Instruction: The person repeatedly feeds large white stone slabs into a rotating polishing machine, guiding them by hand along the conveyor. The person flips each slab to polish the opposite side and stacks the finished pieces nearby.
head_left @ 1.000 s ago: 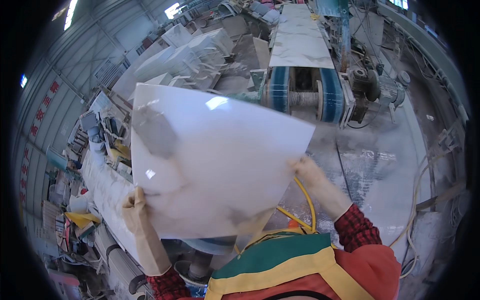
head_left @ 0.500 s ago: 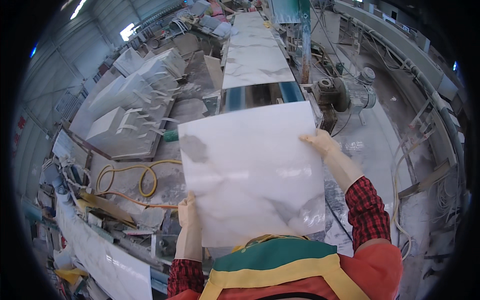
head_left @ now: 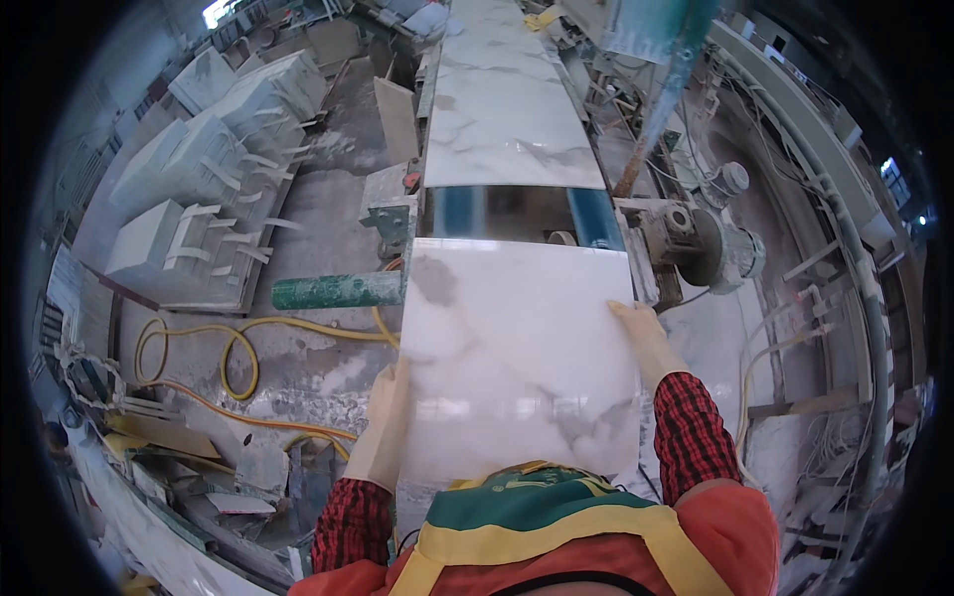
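We hold a shiny white slab (head_left: pixel 522 348), our left hand (head_left: pixel 384 412) at eight o'clock, right hand (head_left: pixel 642 333) at three o'clock.

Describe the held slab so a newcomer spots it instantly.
Find the conveyor at top centre, blue belts exposed in a gap. Just below that gap in the picture is a glossy white, grey-veined slab, its side edges in the left hand and right hand. Unlike the slabs farther up the conveyor, this one is held.

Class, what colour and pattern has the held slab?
The slab is white with grey patches: head view.
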The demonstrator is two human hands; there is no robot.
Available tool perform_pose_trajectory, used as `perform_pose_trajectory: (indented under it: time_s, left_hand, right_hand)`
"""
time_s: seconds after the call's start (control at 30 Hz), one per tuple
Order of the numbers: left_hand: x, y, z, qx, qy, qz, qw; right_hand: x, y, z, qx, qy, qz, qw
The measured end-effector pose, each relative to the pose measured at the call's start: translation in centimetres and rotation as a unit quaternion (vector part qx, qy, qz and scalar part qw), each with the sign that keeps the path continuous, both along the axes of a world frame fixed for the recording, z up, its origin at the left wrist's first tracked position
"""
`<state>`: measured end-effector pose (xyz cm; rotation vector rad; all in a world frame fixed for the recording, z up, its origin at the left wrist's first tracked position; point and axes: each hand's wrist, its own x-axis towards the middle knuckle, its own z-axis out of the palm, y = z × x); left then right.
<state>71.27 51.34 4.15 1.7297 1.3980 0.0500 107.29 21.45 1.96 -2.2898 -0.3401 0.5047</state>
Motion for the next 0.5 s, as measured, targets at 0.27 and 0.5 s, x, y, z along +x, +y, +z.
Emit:
perform_pose_trajectory:
  time_s: [0.27, 0.5]
  left_hand:
    - [3.3, 4.0, -2.5, -0.035, 0.056, -0.022, 0.998]
    - [6.2, 5.5, -3.0, 0.002, 0.011, -0.035, 0.999]
  right_hand:
    - [1.2, -3.1, -3.3, -0.042, -0.177, 0.192, 0.964]
    - [-7.5, -14.1, -6.4, 0.187, 0.336, -0.108, 0.917]
